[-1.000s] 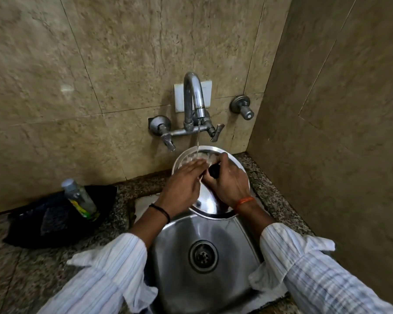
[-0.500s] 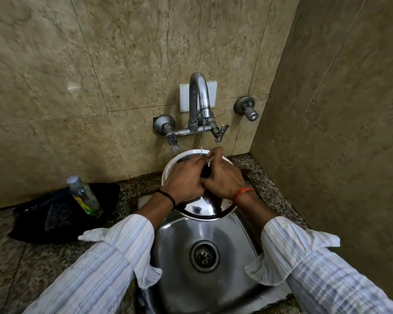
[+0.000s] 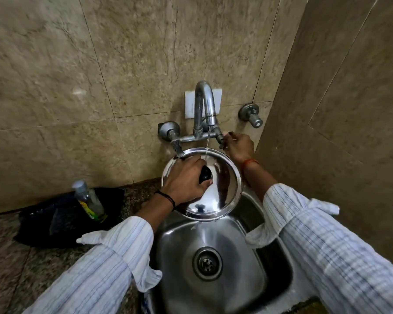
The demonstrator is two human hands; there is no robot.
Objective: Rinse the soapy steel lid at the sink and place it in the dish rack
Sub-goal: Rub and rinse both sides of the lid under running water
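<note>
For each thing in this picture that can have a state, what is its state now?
steel lid: held tilted over the sink, under the water, shiny.
tap: running, thin stream.
left hand: closed around the lid's black knob.
right hand: on the tap's right handle.
sink: no dishes, drain uncovered.
bottle: upright, cap on.

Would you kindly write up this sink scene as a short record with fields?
lid: steel lid tilted over the sink, under a thin stream of water
left hand: left hand grips the lid's black knob
right hand: right hand on the right tap handle
tap: tap running
counter: clear bottle on a black bag, left of the sink
dish rack: not in view
</note>
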